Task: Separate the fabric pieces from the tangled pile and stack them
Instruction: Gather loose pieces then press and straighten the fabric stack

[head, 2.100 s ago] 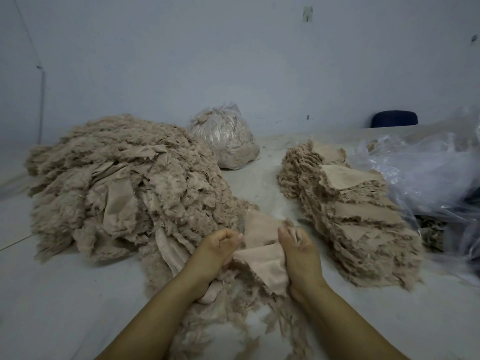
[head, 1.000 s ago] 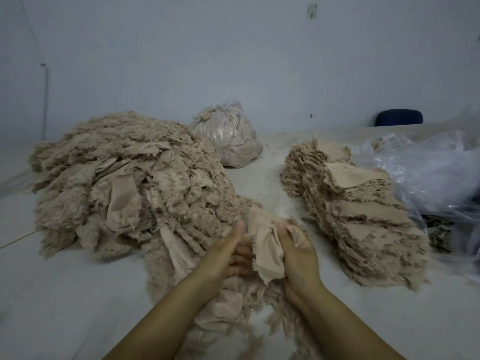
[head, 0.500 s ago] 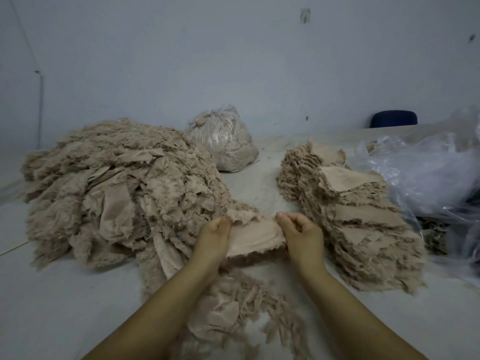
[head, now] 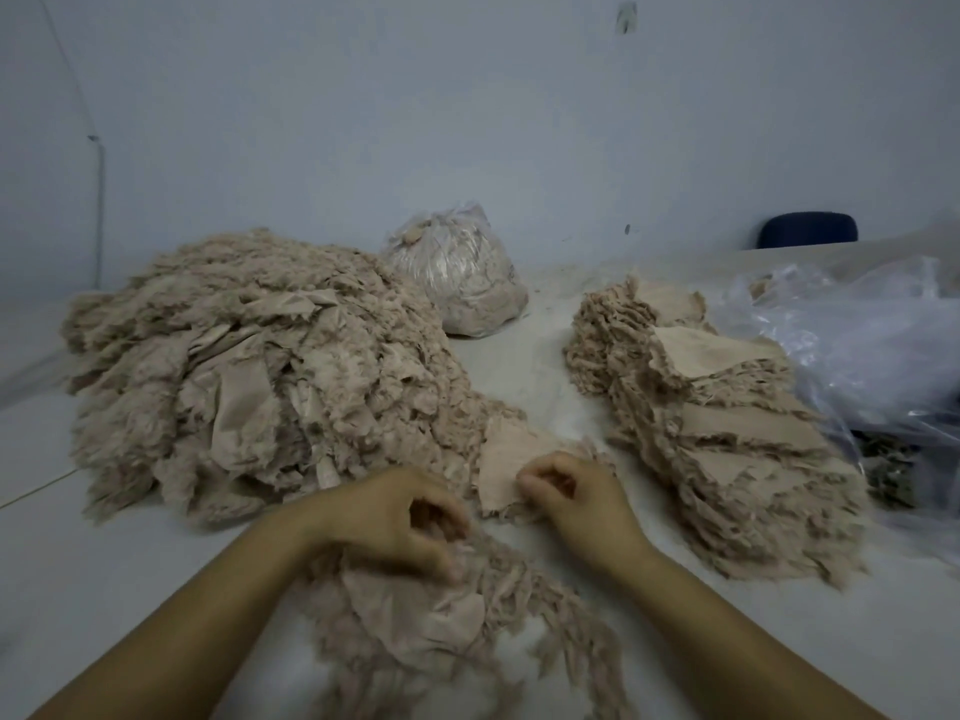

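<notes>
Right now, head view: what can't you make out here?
- Left hand: motion-blurred fingertips, so its grip on the loose scraps is unclear.
- Right hand: curled fingers hide how it pinches the fabric piece.
- Clear plastic bag: cut off by the right edge; contents veiled by plastic.
- Tangled pile: its far side is hidden by its own bulk.

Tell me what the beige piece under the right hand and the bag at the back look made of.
Beige piece: thin woven cloth, matte, apparently; its edges fray into threads. Bag: clear plastic film, glossy; it crinkles, catches highlights and shows beige scraps inside.
</notes>
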Demonstrator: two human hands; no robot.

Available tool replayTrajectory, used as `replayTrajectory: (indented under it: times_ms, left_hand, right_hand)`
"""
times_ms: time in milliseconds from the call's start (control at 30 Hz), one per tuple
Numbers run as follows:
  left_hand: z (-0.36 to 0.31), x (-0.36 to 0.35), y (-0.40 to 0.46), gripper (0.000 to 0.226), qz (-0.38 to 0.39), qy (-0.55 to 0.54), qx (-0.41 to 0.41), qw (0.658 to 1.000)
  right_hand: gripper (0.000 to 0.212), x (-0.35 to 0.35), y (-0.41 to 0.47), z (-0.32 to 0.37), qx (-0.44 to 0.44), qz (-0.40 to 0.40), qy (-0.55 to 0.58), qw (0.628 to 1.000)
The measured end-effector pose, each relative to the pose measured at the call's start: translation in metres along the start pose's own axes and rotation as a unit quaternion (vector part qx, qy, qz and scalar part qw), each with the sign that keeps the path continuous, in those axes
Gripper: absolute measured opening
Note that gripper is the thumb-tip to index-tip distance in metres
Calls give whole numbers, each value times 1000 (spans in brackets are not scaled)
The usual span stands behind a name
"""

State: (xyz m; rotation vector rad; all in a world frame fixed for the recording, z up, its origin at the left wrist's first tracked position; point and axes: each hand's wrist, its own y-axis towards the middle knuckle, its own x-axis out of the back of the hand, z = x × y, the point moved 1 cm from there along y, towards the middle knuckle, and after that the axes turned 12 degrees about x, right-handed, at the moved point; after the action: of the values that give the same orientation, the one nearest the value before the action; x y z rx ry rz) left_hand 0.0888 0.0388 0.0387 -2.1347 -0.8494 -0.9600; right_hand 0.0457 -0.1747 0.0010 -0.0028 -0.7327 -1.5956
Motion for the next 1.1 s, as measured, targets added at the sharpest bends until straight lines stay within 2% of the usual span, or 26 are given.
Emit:
replayTrajectory:
  times_ms: [33,100,133,167,233,300,367,433,467,567,667,767,833,967,1100]
  left_hand:
    - [3,0,-6,49,23,64,12,998]
    - [8,-4,-12,32,36,139,19,990]
    - [10,-6,-14,26,28,137,18,990]
    - [12,-7,-15,25,14,115,22,993]
    - [14,-5,-20,26,-20,32,32,999]
    - [9,-4,-22,21,-46,-61,24,997]
    - [-3,-7,-19,13,-65,-98,-4,993]
    - [-11,-13,-13,13,-107,-129,-29,985]
    - [-13,-14,-10,15,-135,-167,-36,976]
    - [-10,-14,-4,21,-201,-300,-10,932]
    - [-5,-21,-1,26,-228,-314,18,922]
    - [-9,-30,1,37,-204,-287,19,936]
    - [-12,-34,3,34,-187,-309,4,932]
    - [-13,-34,6,29,-234,-389,-30,891]
    - [-14,-39,10,22,-216,-399,-29,891]
  right_hand:
    - [12,-5,-6,5,7,58,36,998]
    - [7,-8,-15,6,16,209,-5,978]
    - [12,-9,-20,5,16,268,-34,963]
    - [19,-9,-23,4,8,292,-48,955]
    - [43,-6,-23,7,-6,231,-35,972]
    - [52,-6,-22,15,-14,153,20,988]
    - [48,-11,-19,23,-33,144,93,985]
    - [30,-21,-19,28,-45,134,157,977]
    - [25,-25,-18,27,-48,104,175,978]
    - [38,-31,-18,23,-46,-2,192,980]
    - [41,-32,-18,17,-29,-4,168,985]
    - [12,-34,-16,17,-19,-28,140,990]
    - [15,-36,-14,16,-10,-40,148,988]
    - [15,-37,-19,14,-18,-14,165,986]
    - [21,-40,-21,20,-34,5,197,980]
